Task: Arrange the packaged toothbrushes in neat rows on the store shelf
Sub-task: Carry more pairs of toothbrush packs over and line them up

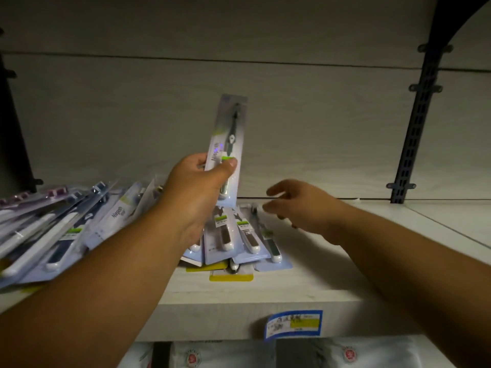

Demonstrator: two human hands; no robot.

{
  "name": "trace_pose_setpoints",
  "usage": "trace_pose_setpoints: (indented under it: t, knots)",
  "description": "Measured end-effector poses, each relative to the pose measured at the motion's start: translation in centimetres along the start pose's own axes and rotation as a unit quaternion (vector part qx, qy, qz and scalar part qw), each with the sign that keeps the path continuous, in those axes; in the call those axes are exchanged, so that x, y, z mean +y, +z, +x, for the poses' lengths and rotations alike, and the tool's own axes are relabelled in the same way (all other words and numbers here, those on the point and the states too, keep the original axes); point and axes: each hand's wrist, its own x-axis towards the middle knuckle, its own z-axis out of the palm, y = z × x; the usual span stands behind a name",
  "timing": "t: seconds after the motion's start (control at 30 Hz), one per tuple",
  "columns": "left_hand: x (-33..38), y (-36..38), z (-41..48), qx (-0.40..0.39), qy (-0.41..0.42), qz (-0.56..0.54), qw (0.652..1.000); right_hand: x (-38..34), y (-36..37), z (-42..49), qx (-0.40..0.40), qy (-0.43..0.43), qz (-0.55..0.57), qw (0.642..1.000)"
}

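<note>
My left hand [198, 191] grips one packaged toothbrush [230, 128], a pale blue card held upright above the shelf, thumb on its front. Below it, several packaged toothbrushes [239, 235] lie side by side in a short row on the white shelf [265, 288], with yellow-edged packs under them. A loose heap of toothbrush packs [53, 227] sprawls at the left. My right hand [300, 205] hovers just right of the row with relaxed fingers, holding nothing.
A blue and yellow price label [293, 324] is stuck on the shelf's front edge. A dark slotted upright [414, 128] runs up the back wall at right. The shelf right of the row is bare. White packaged goods [265, 354] sit on the shelf below.
</note>
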Motion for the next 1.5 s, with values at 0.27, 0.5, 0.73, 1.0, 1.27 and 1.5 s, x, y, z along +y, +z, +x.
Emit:
trace_pose_setpoints:
  t: [0.27, 0.5, 0.73, 1.0, 1.27, 1.5]
  knots:
    - [0.3, -0.4, -0.8, 0.050, 0.018, -0.025, 0.998, -0.1, 1.2, -0.6, -0.071, 0.007, -0.196, 0.978]
    - [0.7, -0.2, -1.7, 0.031, -0.006, -0.052, 0.998, 0.3, -0.4, -0.8, -0.055, 0.040, -0.239, 0.969]
    - [0.8, -0.1, -1.7, 0.033, -0.007, -0.071, 0.997, 0.3, -0.8, -0.7, -0.047, 0.075, -0.348, 0.933]
    - [0.7, 0.0, -1.5, 0.035, -0.004, -0.082, 0.996, 1.3, -2.3, 0.2, 0.008, 0.086, -0.367, 0.926]
    - [1.2, -0.1, -2.0, 0.029, 0.007, -0.059, 0.998, 1.6, -2.8, -0.4, -0.026, 0.106, -0.414, 0.904]
    - [1.2, 0.1, -2.3, 0.009, 0.021, -0.056, 0.998, 2.0, -4.2, -2.1, -0.025, 0.136, -0.429, 0.892]
